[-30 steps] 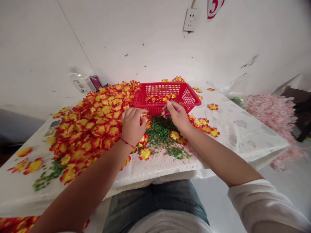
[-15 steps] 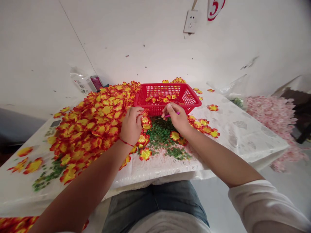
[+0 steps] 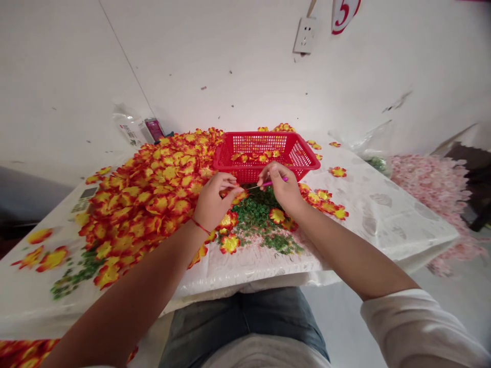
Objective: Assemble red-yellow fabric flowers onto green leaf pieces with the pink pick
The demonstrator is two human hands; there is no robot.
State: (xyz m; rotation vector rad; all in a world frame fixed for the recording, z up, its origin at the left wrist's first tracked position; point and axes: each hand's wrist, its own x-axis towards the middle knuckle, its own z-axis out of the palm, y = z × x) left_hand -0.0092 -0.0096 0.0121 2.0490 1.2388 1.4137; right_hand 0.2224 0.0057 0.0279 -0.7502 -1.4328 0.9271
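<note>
My left hand (image 3: pixel 215 200) is closed on a red-and-yellow fabric flower (image 3: pixel 240 196), pinched by the fingertips. My right hand (image 3: pixel 282 186) grips a thin metal needle tool with a purple handle (image 3: pixel 274 182). Its tip points left and comes close to the flower; whether they touch I cannot tell. Below the hands lies a heap of small green pieces (image 3: pixel 253 212), with a few loose flowers (image 3: pixel 230 243) around it. Just behind the hands stands a red plastic basket (image 3: pixel 264 174) with some flowers inside. A big pile of the same flowers (image 3: pixel 153 199) spreads to the left.
A white patterned cloth covers the table (image 3: pixel 376 199). Pink blossoms (image 3: pixel 429 184) hang past its right edge, near a clear plastic bag (image 3: pixel 370 140). At the left are a calculator-like device (image 3: pixel 85 199) and scattered green bits (image 3: pixel 72 278). The wall bears a socket (image 3: pixel 305 36).
My left thumb and fingers have stretched toward the right along the flower. My right hand keeps hold of the purple-handled tool, almost in place. The view has shifted slightly.
</note>
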